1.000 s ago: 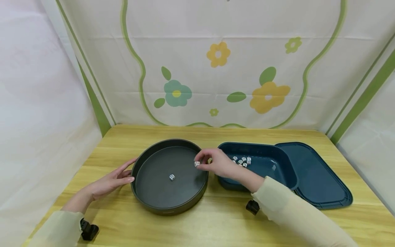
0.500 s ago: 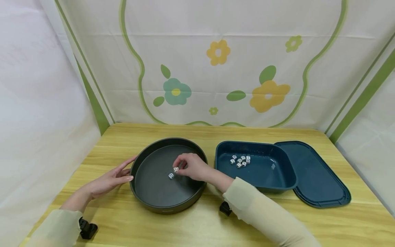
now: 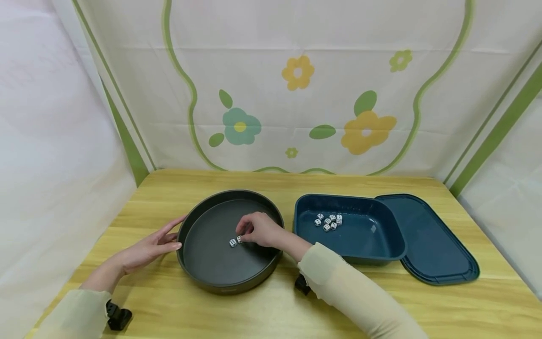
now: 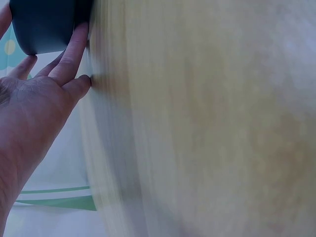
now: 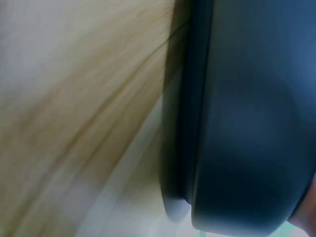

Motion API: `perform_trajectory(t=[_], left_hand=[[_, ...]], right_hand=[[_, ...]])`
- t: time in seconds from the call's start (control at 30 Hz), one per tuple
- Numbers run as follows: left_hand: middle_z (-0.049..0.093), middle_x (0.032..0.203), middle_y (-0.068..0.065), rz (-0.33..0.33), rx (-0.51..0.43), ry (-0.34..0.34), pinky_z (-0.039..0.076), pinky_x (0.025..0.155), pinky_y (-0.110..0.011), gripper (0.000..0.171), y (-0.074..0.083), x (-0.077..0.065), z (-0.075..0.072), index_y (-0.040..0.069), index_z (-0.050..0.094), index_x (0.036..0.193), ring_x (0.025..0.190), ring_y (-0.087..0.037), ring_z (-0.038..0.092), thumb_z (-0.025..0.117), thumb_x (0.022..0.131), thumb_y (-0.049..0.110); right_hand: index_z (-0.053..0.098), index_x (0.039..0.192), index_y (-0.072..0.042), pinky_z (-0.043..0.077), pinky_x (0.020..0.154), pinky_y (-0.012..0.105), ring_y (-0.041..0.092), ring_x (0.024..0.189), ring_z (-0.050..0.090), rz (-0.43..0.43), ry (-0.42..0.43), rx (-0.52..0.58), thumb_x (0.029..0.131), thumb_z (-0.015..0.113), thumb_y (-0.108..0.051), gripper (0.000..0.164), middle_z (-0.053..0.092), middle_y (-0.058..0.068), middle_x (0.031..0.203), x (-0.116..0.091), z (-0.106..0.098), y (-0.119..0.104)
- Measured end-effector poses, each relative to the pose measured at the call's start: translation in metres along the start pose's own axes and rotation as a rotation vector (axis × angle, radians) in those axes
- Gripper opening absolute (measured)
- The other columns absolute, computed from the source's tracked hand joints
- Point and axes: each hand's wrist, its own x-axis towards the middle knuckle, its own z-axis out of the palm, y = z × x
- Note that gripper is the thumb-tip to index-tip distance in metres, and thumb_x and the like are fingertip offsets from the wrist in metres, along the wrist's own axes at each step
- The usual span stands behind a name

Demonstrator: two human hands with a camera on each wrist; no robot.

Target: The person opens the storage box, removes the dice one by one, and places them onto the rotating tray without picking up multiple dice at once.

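Note:
A round dark grey pan (image 3: 207, 259) stands left of centre on the table. Inside it, my right hand (image 3: 262, 230) pinches a white die (image 3: 239, 239) low over the pan's floor, right beside another white die (image 3: 233, 243). The fingers partly cover the pinched one. My left hand (image 3: 148, 249) touches the pan's left side with its fingers fairly straight and spread. In the left wrist view, these fingers (image 4: 71, 54) lie along the outer wall of the pan (image 4: 42, 24). The pan's wall (image 5: 247, 123) fills much of the right wrist view, hiding nearly all of that hand.
Right of the pan sits a dark blue rectangular container (image 3: 364, 240) with several white dice (image 3: 328, 221) grouped at its left. Its matching lid (image 3: 438, 240) lies on the wooden table (image 3: 254, 315) beyond it, partly under the container's edge. A flower-patterned cloth (image 3: 271, 94) hangs behind.
My right hand has carried the die from the pan's right rim leftward and down to beside the other die. My left hand has stayed at the pan's side.

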Motion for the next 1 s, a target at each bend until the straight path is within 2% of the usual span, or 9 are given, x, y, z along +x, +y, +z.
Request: perform_trajectory(t=[0.1,0.23,0.4,0.57,0.7,1.0], left_hand=[[0.013,0.155,-0.031,-0.018,-0.004,0.006,0.013,0.105,-0.067,0.075,-0.002,-0.001,-0.001,0.023,-0.003,0.158,0.139,-0.045,0.016,0.048,0.104,0.015],[0.01,0.155,-0.031,-0.025,-0.005,0.008,0.011,0.104,-0.069,0.075,-0.003,-0.002,-0.001,0.024,-0.003,0.158,0.14,-0.046,0.012,0.047,0.104,0.016],[0.012,0.155,-0.031,-0.028,-0.003,0.011,0.013,0.105,-0.068,0.074,-0.004,-0.003,-0.002,0.024,-0.003,0.158,0.139,-0.044,0.013,0.047,0.104,0.015],[0.013,0.154,-0.032,-0.034,-0.002,0.021,0.015,0.105,-0.066,0.074,-0.003,-0.004,-0.002,0.022,-0.002,0.158,0.139,-0.044,0.014,0.048,0.103,0.016],[0.012,0.154,-0.033,-0.038,-0.009,0.026,0.013,0.105,-0.067,0.074,-0.001,-0.005,-0.002,0.022,-0.002,0.158,0.139,-0.044,0.013,0.048,0.103,0.016],[0.011,0.154,-0.033,-0.051,-0.012,0.033,0.01,0.104,-0.069,0.074,-0.002,-0.007,-0.001,0.023,-0.002,0.158,0.14,-0.046,0.011,0.048,0.103,0.017]], right_hand=[[0.071,0.097,-0.009,0.049,0.069,0.023,0.008,0.08,0.06,-0.007,0.008,0.03,0.086,0.074,-0.006,0.011,0.064,-0.005,0.09,-0.003,-0.002,-0.002],[0.071,0.101,-0.006,0.05,0.072,0.022,0.007,0.081,0.06,-0.06,0.015,0.069,0.088,0.073,-0.007,0.014,0.065,-0.003,0.093,-0.012,-0.011,-0.007],[0.07,0.104,-0.006,0.051,0.076,0.025,0.008,0.082,0.059,-0.128,0.022,0.123,0.09,0.071,-0.009,0.014,0.066,0.001,0.097,-0.033,-0.031,-0.013],[0.071,0.104,-0.01,0.051,0.072,0.03,0.011,0.083,0.06,-0.156,0.066,0.155,0.09,0.07,-0.01,0.013,0.066,0.0,0.096,-0.059,-0.056,-0.015],[0.072,0.102,-0.011,0.051,0.066,0.031,0.016,0.084,0.062,-0.142,0.116,0.164,0.09,0.07,-0.008,0.013,0.066,0.001,0.097,-0.077,-0.073,-0.007],[0.07,0.103,-0.007,0.05,0.069,0.031,0.017,0.084,0.06,-0.068,0.21,0.09,0.09,0.071,-0.011,0.013,0.066,0.0,0.096,-0.113,-0.105,0.03]])
